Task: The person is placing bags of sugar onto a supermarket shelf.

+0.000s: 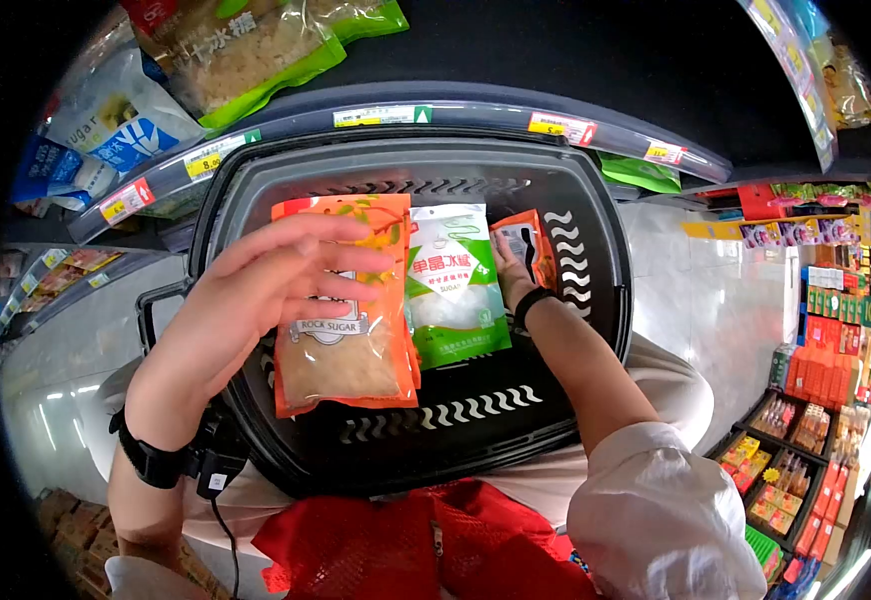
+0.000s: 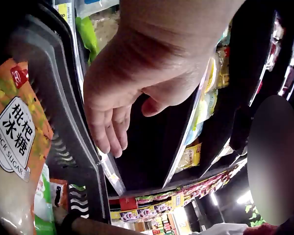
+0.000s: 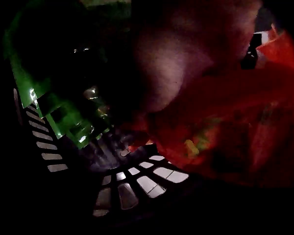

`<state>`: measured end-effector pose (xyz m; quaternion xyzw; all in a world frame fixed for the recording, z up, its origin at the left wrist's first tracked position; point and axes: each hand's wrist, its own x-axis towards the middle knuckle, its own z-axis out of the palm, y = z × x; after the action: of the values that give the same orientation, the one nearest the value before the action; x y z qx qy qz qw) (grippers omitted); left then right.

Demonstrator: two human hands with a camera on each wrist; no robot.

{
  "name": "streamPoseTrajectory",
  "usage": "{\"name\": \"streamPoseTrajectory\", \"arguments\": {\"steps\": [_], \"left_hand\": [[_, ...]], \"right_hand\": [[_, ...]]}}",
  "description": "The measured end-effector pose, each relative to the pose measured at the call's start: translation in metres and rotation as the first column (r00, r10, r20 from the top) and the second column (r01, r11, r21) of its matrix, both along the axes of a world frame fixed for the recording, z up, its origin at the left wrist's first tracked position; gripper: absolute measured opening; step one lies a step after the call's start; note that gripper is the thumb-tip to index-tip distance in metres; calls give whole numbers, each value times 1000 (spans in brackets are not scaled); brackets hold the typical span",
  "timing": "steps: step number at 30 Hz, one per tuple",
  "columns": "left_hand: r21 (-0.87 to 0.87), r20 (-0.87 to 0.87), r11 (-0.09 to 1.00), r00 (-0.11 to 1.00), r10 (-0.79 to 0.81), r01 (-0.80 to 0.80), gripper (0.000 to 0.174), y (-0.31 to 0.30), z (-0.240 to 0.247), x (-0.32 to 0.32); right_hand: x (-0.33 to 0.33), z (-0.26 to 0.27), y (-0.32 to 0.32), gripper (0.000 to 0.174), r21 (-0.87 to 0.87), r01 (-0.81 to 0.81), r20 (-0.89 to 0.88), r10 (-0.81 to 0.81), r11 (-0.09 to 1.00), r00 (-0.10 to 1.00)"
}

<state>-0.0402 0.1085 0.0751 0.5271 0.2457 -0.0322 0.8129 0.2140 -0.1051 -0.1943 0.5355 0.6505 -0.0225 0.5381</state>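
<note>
My left hand [image 1: 271,285] hovers over an orange bag of rock sugar [image 1: 346,360], its fingers extended and apart, holding nothing. In the left wrist view the left hand [image 2: 132,93] shows beside the basket rim. The rock sugar bag stands in a black basket [image 1: 386,445], next to a green-and-white bag of sugar [image 1: 456,285]. My right hand [image 1: 516,275] reaches down into the basket between that bag and a smaller orange packet [image 1: 536,245], right at the packet's edge. Its fingers are largely hidden, and I cannot tell whether they grip it.
A shelf edge with price tags [image 1: 386,115] runs just behind the basket. Bags of rock sugar [image 1: 256,60] and a blue-and-white sugar bag [image 1: 121,120] lie on the shelf at left. Packaged goods [image 1: 826,370] fill displays at right. The basket rests at the person's lap.
</note>
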Motion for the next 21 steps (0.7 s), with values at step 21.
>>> {"name": "streamPoseTrajectory", "arguments": {"steps": [21], "left_hand": [[918,-383,48,912,-149,393,34,25,16,-35]], "right_hand": [[-78,132,62,46,-500,839,-857,13,214,-515]]}}
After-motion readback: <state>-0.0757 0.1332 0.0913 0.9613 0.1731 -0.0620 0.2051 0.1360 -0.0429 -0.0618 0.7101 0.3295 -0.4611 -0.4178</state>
